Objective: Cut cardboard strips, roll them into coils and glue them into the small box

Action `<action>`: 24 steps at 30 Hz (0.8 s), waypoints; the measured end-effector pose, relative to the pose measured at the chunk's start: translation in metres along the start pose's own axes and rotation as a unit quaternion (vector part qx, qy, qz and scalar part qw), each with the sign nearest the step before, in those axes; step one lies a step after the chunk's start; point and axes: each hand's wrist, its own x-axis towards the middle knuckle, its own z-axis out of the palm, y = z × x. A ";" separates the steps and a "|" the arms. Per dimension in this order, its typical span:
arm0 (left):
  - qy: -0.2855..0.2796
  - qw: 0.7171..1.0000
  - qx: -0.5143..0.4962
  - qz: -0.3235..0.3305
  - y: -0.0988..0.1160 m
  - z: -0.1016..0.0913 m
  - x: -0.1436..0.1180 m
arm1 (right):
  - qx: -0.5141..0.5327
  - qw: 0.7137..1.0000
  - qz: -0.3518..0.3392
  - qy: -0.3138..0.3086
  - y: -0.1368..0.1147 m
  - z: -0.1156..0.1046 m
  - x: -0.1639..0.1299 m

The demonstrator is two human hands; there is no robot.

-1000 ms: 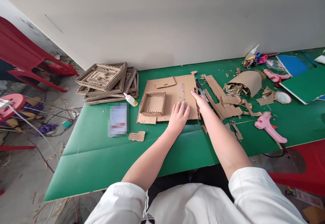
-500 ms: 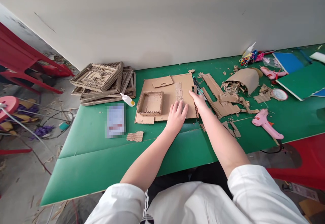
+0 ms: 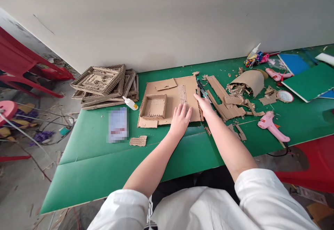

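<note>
Running this remotely, I've got the left hand (image 3: 180, 118) spread flat on the cardboard sheet (image 3: 172, 102), mid-frame on the tabletop (image 3: 91, 169) — probably so it won't slide. The right hand (image 3: 203, 106) sits partly curled along the sheet's right edge, likely bracing it — can't tell if it's gripping.

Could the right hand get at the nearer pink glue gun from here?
Probably yes: only low cardboard scraps lie between the right hand and the glue gun, though that hand is at the edge of the cardboard sheet.
</note>
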 end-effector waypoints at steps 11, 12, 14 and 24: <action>0.013 1.000 0.010 0.005 -0.001 0.001 -0.001 | -0.049 0.998 0.034 0.019 0.001 0.002 -0.006; 0.013 1.000 0.012 0.005 -0.001 0.001 -0.001 | -0.048 0.998 0.032 0.021 0.000 0.003 -0.007; 0.013 1.000 0.013 0.004 -0.001 0.000 -0.001 | -0.043 0.999 0.026 0.020 -0.001 0.003 -0.009; 0.015 1.000 0.021 0.004 -0.001 0.002 0.000 | -0.079 0.996 0.029 -0.003 0.003 -0.004 -0.009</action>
